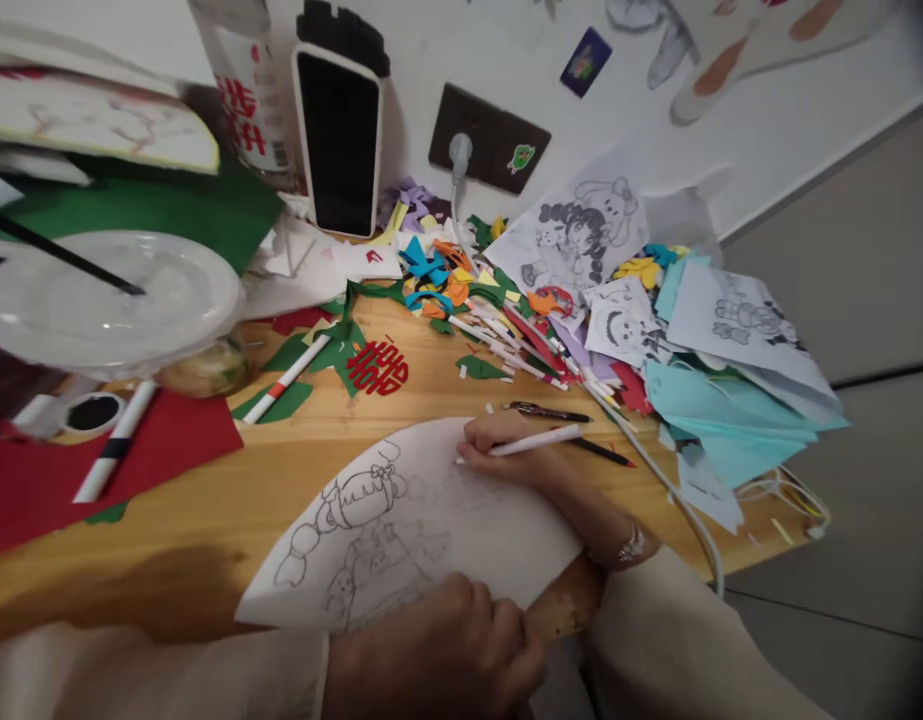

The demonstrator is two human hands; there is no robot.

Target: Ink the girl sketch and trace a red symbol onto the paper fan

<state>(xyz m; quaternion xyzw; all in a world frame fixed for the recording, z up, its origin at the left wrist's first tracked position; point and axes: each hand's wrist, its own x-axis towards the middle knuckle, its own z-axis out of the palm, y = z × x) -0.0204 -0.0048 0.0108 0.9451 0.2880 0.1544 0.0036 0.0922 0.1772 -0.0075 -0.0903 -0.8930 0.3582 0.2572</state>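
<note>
A white sheet of drawing paper [498,555] with curved edges lies on the wooden table. It carries a line drawing of a figure with hair buns and bobbled braids, dark at the head and fainter below. My right hand [502,445] rests on the upper part, closed around a slim white pen [540,440] whose tip is at the paper. Across the sheet's lower edge lies my left hand [446,645], its fingers curled in; whatever is under them is hidden. Just beyond my right hand are a dark patterned pen [551,411] and a black pencil [607,452].
Paper scraps [446,280] pile along the wall near a phone [337,145]. A red cut-paper character [378,367] and white markers [285,380] lie left. A plastic lid [108,300] sits farther left. Drawings [738,315], glasses [783,490] and a white cable [682,500] are right.
</note>
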